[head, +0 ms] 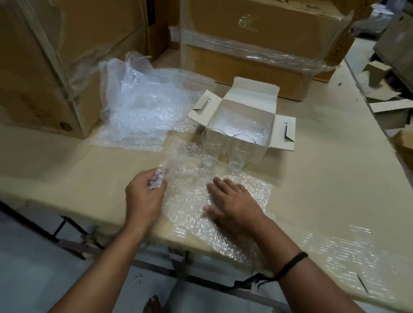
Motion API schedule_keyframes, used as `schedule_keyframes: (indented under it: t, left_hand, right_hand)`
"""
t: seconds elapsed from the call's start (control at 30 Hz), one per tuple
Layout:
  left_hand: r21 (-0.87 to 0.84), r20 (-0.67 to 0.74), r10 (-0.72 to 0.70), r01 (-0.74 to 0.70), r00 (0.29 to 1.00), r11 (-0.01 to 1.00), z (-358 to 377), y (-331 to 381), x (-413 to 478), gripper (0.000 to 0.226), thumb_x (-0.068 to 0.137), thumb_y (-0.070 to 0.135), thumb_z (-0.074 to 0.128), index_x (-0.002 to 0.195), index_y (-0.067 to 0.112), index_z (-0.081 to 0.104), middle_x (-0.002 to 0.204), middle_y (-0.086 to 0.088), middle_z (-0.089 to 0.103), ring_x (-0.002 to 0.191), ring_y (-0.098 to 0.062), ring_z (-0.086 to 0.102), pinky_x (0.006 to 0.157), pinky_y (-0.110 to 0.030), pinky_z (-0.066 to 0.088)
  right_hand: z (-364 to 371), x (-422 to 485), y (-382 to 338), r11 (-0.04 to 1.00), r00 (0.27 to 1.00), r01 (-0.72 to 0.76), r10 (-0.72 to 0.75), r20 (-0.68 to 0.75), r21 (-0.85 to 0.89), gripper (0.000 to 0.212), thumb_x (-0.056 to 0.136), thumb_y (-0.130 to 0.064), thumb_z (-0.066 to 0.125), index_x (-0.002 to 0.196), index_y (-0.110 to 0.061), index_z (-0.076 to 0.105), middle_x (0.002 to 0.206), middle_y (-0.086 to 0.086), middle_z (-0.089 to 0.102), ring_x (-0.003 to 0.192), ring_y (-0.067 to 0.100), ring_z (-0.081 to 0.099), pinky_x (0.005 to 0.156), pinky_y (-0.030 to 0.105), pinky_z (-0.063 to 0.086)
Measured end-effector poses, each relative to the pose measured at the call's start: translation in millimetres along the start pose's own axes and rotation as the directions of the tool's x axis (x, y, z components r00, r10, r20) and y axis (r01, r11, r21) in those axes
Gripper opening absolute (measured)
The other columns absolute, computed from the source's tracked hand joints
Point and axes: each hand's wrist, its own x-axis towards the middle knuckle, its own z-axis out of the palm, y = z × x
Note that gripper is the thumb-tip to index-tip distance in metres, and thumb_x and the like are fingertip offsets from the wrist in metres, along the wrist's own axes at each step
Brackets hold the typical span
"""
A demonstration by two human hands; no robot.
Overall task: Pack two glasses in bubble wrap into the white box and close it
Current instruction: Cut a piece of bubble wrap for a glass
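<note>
Bubble wrap sheet (195, 206) is spread at the counter's (71, 167) near edge. Its left edge is pinched and lifted by the left grip (145, 190). The right grip (231, 204) is laid flat on it, fingers straight. Two glasses (211, 145) are stood upright on its far end, just before the white box (260, 152), whose flaps are spread open.

The bubble wrap sheet (207, 207) is glinting as clear, glossy, pimpled plastic. The 2 glasses (211, 144) are showing smooth transparent glass. The white box (255, 95) is looking like matt cardboard, the desk (47, 160) is showing a dull tan surface, and the brown carton (253, 16) is carrying shiny film.
</note>
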Motion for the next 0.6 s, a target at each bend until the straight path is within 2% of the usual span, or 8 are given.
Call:
schedule_keyframes:
  t: [0.1, 0.17, 0.2, 0.3, 0.37, 0.43, 0.5, 0.6]
  left_hand:
    - [-0.006, 0.016, 0.198, -0.197, 0.98, 0.98, 7, 8, -15, 0.023, 0.087, -0.001, 0.064, 0.101, 0.017, 0.071, 0.08, 0.001, 0.052, 0.068, 0.001, 0.049, 0.059, -0.006, 0.036]
    - [0.006, 0.097, 0.364, -0.367, 0.926, 0.93, 9, 9, -23, 0.022, 0.081, -0.003, 0.065, 0.092, 0.015, 0.07, 0.077, -0.001, 0.045, 0.068, 0.0, 0.044, 0.062, -0.006, 0.034]
    - [0.041, 0.162, 0.429, -0.441, 0.888, 0.897, 11, 8, -27, 0.024, 0.078, -0.004, 0.066, 0.095, 0.013, 0.072, 0.078, -0.001, 0.044, 0.069, -0.002, 0.042, 0.064, -0.007, 0.035]
    - [0.155, 0.342, 0.506, -0.579, 0.792, 0.801, 18, 2, -34, 0.048, 0.069, -0.016, 0.067, 0.107, 0.014, 0.073, 0.08, 0.001, 0.041, 0.072, -0.014, 0.043, 0.055, -0.028, 0.044]
    - [0.141, 0.415, 0.571, -0.67, 0.709, 0.729, 20, 1, -37, 0.049, 0.068, -0.01, 0.066, 0.111, 0.013, 0.071, 0.081, 0.002, 0.043, 0.074, -0.014, 0.043, 0.051, -0.036, 0.047]
    - [0.105, 0.42, 0.64, -0.735, 0.643, 0.67, 19, 0, -39, 0.041, 0.074, 0.007, 0.06, 0.114, 0.013, 0.068, 0.088, -0.001, 0.05, 0.081, -0.015, 0.047, 0.061, -0.037, 0.05]
    - [0.19, 0.391, 0.609, -0.708, 0.69, 0.68, 15, -5, -39, 0.047, 0.074, 0.023, 0.066, 0.121, 0.018, 0.06, 0.103, -0.004, 0.053, 0.094, -0.02, 0.049, 0.08, -0.036, 0.047]
    - [0.274, 0.346, 0.421, -0.519, 0.839, 0.81, 9, -13, -36, 0.063, 0.068, 0.023, 0.079, 0.125, 0.018, 0.054, 0.114, -0.003, 0.055, 0.102, -0.02, 0.048, 0.09, -0.037, 0.044]
  right_hand:
    - [-10, -3, -2, 0.917, 0.97, -0.043, 0.134, -0.205, 0.396, 0.052, 0.101, -0.048, 0.036, 0.142, -0.019, 0.046, 0.15, 0.007, 0.043, 0.136, 0.024, 0.041, 0.114, 0.044, 0.03]
    - [-26, -6, -9, 0.719, 0.852, -0.037, 0.385, -0.354, 0.694, 0.048, 0.099, -0.05, 0.042, 0.117, -0.012, 0.065, 0.12, 0.01, 0.067, 0.107, 0.023, 0.063, 0.096, 0.044, 0.049]
    - [-36, -7, -15, 0.633, 0.811, -0.025, 0.466, -0.355, 0.774, 0.053, 0.096, -0.056, 0.043, 0.108, -0.01, 0.068, 0.108, 0.009, 0.07, 0.094, 0.022, 0.067, 0.086, 0.044, 0.054]
    - [-62, -2, -31, 0.49, 0.855, -0.107, 0.49, -0.172, 0.865, 0.067, 0.081, -0.067, 0.059, 0.115, -0.01, 0.06, 0.097, 0.008, 0.07, 0.075, 0.02, 0.07, 0.065, 0.037, 0.057]
    - [-66, 8, -42, 0.517, 0.872, -0.245, 0.487, -0.047, 0.821, 0.072, 0.074, -0.051, 0.078, 0.128, -0.012, 0.052, 0.093, 0.01, 0.07, 0.072, 0.022, 0.069, 0.053, 0.03, 0.052]
    - [-64, 18, -49, 0.535, 0.855, -0.317, 0.518, -0.008, 0.783, 0.058, 0.078, -0.021, 0.081, 0.126, -0.005, 0.054, 0.087, 0.016, 0.071, 0.067, 0.024, 0.07, 0.051, 0.033, 0.054]
    - [-62, 20, -46, 0.441, 0.839, -0.248, 0.542, -0.036, 0.862, 0.027, 0.085, -0.002, 0.068, 0.111, 0.001, 0.061, 0.082, 0.018, 0.07, 0.06, 0.024, 0.068, 0.061, 0.041, 0.059]
    - [-65, 8, -37, 0.138, 0.835, -0.048, 0.549, -0.036, 0.989, 0.006, 0.091, 0.001, 0.057, 0.092, -0.002, 0.061, 0.083, 0.014, 0.061, 0.058, 0.024, 0.062, 0.059, 0.041, 0.058]
